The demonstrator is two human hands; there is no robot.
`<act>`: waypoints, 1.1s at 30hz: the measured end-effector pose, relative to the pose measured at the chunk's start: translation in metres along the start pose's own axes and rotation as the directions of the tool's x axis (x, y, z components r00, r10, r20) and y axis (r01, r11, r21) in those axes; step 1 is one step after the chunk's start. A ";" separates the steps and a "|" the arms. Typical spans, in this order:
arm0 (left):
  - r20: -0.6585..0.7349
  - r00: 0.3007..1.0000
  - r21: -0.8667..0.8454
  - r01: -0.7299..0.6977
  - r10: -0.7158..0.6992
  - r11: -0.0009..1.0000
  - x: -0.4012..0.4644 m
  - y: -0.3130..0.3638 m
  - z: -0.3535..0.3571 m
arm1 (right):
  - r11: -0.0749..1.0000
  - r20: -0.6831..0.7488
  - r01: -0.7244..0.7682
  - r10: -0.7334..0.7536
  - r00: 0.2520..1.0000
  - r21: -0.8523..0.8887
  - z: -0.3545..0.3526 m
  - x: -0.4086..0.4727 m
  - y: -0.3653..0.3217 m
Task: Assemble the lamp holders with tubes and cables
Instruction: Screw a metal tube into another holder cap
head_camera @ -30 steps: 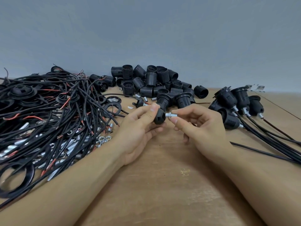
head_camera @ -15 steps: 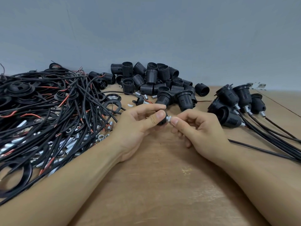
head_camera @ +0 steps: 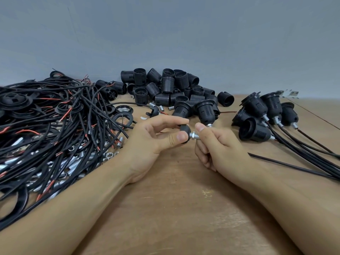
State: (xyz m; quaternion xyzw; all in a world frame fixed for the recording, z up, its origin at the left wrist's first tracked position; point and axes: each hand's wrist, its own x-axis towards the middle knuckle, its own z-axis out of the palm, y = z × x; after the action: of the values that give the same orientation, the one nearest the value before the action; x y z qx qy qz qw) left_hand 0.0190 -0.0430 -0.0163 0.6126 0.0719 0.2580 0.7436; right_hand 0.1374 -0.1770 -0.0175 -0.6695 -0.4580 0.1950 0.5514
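At nine o'clock on the wooden table (head_camera: 174, 208) lies a tangled heap of black cables (head_camera: 55, 122), red wire ends poking out here and there, with black flanged rings (head_camera: 15, 101) caught among them. Under and along the near edge of that heap sit loose metal tubes (head_camera: 72, 165) and a few hex nuts (head_camera: 109, 155). Just beyond, toward eleven o'clock, a flat black ring (head_camera: 122, 120) lies on the wood.

The left hand (head_camera: 152, 142) comes in from seven o'clock, forearm resting on the table. Its thumb and forefinger are curled round a small black holder cap (head_camera: 184, 130), pinching it above the tabletop at the centre; the other fingers are hidden behind it. A short threaded metal tube (head_camera: 197, 135) with a nut on it sticks out of the cap toward three o'clock (how deep it is seated cannot be told). The right hand (head_camera: 222, 146), entering from five o'clock, pinches that tube between thumb and forefinger, remaining fingers curled loosely beneath.

At twelve o'clock, against the grey wall (head_camera: 184, 34), is a pile of ribbed black holder bodies (head_camera: 171, 89), some upright, some toppled. At two to three o'clock rest several assembled lamp holders (head_camera: 257, 129), each with a metal tube and a black cable running off toward four o'clock.
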 end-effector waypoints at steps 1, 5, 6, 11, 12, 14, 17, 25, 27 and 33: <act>0.003 1.000 0.013 -0.011 0.011 1.000 0.000 0.000 0.000 | 1.000 -0.003 -0.014 0.014 1.000 -0.005 0.000 0.000 0.000; 0.029 0.999 -0.016 -0.029 0.030 0.999 0.000 0.000 0.001 | 0.990 -0.010 -0.110 0.111 0.994 0.089 0.001 0.000 -0.002; 0.026 0.999 -0.034 -0.025 0.026 0.999 0.000 0.000 0.002 | 0.987 -0.010 -0.131 0.132 0.991 0.096 0.002 0.000 -0.003; -0.062 0.998 -0.094 -0.012 0.007 0.995 0.003 0.002 0.003 | 0.983 -0.009 -0.123 0.125 0.992 0.139 0.003 0.002 -0.004; -0.073 0.997 -0.094 -0.011 0.004 0.996 0.003 0.002 0.002 | 0.987 -0.027 -0.096 0.100 0.995 0.130 0.003 0.001 -0.004; -0.085 0.996 -0.082 -0.007 0.000 0.997 0.003 0.003 0.002 | 0.995 -0.059 -0.034 0.039 0.997 0.098 0.002 0.000 -0.004; -0.077 0.997 -0.059 -0.010 0.005 0.998 0.003 0.003 0.002 | 0.999 -0.069 0.023 -0.019 0.997 0.047 0.001 -0.002 -0.004; -0.039 0.999 -0.068 -0.025 0.022 0.997 0.002 0.003 0.002 | 0.997 -0.097 -0.010 0.017 0.995 0.070 -0.001 -0.001 -0.008; -0.017 0.999 -0.043 -0.029 0.028 0.999 0.001 0.003 0.002 | 0.998 -0.089 0.030 -0.024 0.996 0.063 -0.002 -0.001 -0.007; -0.027 0.999 -0.004 -0.042 0.042 0.999 0.001 0.003 0.003 | 0.998 -0.103 0.004 0.002 0.995 0.057 -0.001 -0.002 -0.010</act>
State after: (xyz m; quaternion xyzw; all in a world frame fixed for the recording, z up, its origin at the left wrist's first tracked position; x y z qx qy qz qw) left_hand 0.0199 -0.0446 -0.0124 0.6087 0.0687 0.2820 0.7384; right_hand 0.1333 -0.1799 -0.0083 -0.6624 -0.4235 0.1728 0.5933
